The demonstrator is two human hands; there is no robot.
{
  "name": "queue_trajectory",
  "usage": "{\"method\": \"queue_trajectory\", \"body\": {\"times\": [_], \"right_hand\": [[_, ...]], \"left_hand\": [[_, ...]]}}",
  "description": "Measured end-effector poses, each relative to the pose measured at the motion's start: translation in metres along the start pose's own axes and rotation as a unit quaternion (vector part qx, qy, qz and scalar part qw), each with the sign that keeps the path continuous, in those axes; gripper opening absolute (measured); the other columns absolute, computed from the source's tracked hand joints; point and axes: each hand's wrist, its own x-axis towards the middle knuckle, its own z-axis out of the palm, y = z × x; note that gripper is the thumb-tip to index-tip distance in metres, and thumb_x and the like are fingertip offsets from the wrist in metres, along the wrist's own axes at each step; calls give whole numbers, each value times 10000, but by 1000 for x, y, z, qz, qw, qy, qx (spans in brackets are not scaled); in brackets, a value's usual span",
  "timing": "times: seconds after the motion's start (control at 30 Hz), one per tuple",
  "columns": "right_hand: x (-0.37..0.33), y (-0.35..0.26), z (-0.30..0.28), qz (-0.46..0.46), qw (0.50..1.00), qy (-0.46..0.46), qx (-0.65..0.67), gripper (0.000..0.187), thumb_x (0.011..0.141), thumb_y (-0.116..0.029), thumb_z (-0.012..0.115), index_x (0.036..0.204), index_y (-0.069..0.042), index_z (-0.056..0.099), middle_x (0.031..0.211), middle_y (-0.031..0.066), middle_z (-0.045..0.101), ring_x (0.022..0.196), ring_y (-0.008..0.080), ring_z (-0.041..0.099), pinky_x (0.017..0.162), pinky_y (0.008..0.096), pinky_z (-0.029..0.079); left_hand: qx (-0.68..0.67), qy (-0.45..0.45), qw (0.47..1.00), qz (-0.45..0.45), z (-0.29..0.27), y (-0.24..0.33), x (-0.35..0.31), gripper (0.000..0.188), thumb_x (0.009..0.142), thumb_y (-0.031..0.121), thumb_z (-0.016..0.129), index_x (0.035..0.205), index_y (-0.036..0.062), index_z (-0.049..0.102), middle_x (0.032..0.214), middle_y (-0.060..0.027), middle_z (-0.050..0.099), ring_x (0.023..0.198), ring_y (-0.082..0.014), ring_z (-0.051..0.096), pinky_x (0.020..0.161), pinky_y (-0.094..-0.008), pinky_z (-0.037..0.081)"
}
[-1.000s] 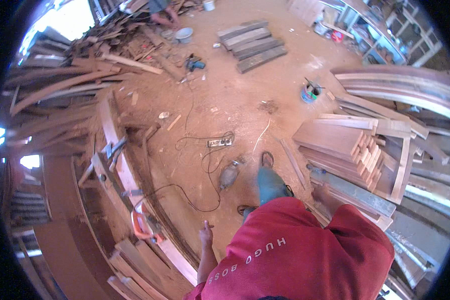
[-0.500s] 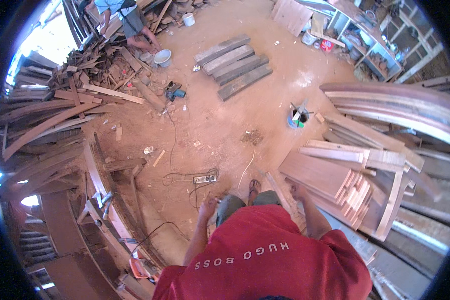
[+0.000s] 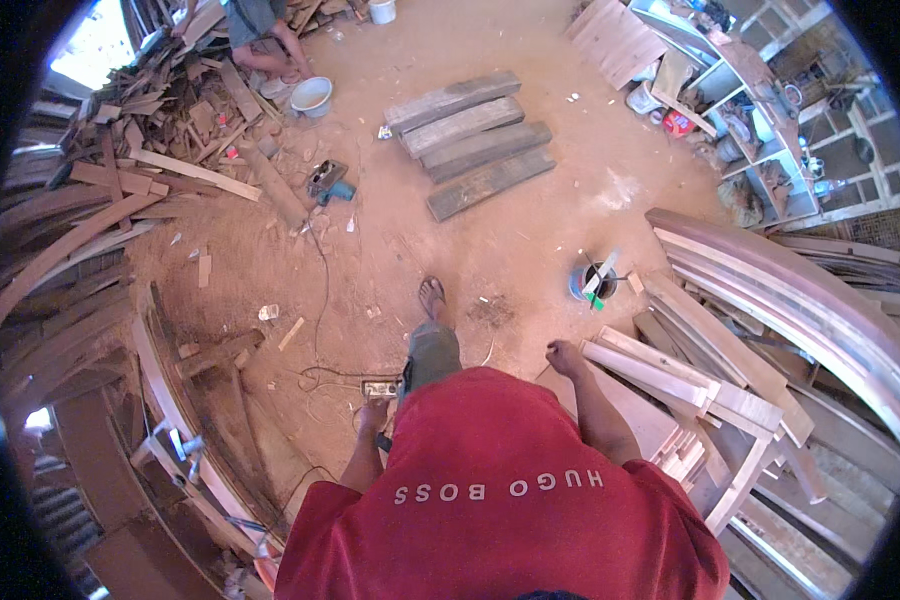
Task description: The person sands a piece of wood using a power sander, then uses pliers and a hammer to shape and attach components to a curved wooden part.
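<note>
Person in red shirt [image 3: 490,480], on a sandy floor [image 3: 515,245]. One sandalled foot [image 3: 432,298] now well forward; a second back, both feet showed nearer the shirt. Reads as a walking stride, no piece being worked.

Left hand [image 3: 373,412]: hangs low by the side, just beside the white power strip [image 3: 380,387] as seen from above. Strip lies on the floor with its cable looped round it; it has slipped from ahead of the body to close by the leg. Touching or merely overlapped in view: can't say. Left grip: fingers partly hidden, cannot tell if apart or together, nor if anything is in it.

Right hand [image 3: 567,358]: swung forward, past the stack of red-brown boards [image 3: 655,415], which has dropped back beside the forearm. Nearest now are pale timbers [image 3: 650,378], just to its right. Right grip: fingers look curled, nothing seen in it; can't tell whether the tips meet.

Ahead, blue bucket [image 3: 577,284] with tools standing in it, nearer than before.
</note>
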Motion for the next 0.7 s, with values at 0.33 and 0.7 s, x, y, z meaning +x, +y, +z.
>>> {"method": "queue_trajectory", "body": {"times": [0.33, 0.7], "right_hand": [[164, -48, -120, 79, 995, 46, 49, 329, 835, -261, 676, 1078, -44, 717, 977, 209, 723, 956, 322, 704, 858, 421, 554], [613, -156, -277, -111, 990, 41, -78, 417, 819, -281, 719, 1158, -46, 658, 1014, 186, 712, 986, 361, 679, 885, 450, 537]], "left_hand": [[-374, 101, 916, -108, -240, 11, 217, 469, 926, 415, 646, 1172, 16, 672, 1105, -250, 692, 1071, -387, 663, 900, -442, 523], [-481, 132, 840, -212, -463, 109, 379, 418, 995, 262, 591, 1263, -59, 596, 1198, -199, 682, 1137, -276, 644, 989, -369, 485]]}}
